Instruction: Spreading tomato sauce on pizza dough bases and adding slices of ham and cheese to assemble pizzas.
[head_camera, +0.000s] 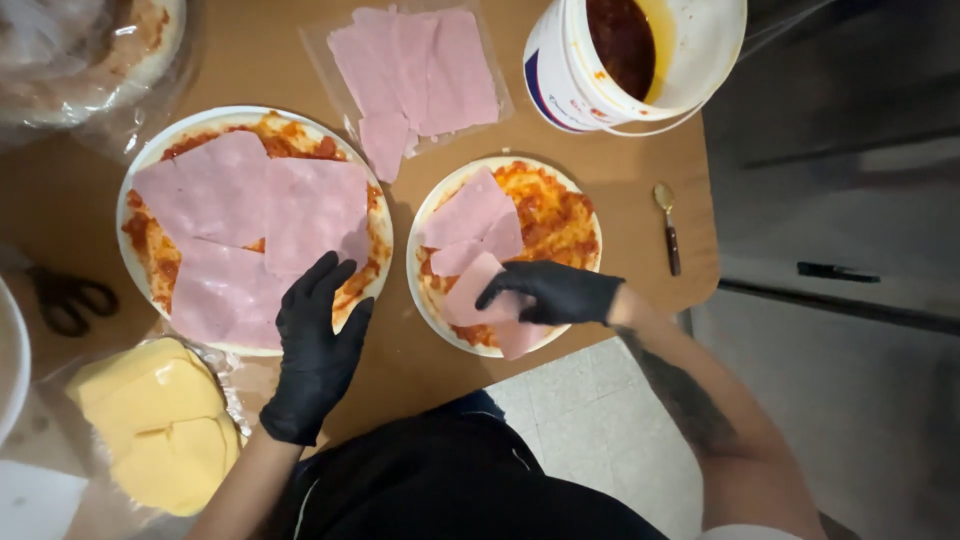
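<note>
The right hand pinches a ham slice at six o'clock on the small pizza; the left hand, fingers spread, rests on the large pizza.

**One head-worn view, straight down**

A single camera sits on the person's head, looking almost vertically down — close over the brown wooden table. The near edge lies at the wearer's torso — no second view overlaps it.

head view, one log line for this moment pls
left hand: flat on big pizza | right hand: laying ham slice on small pizza | nearby: ham stack, cheese, sauce bucket
</note>
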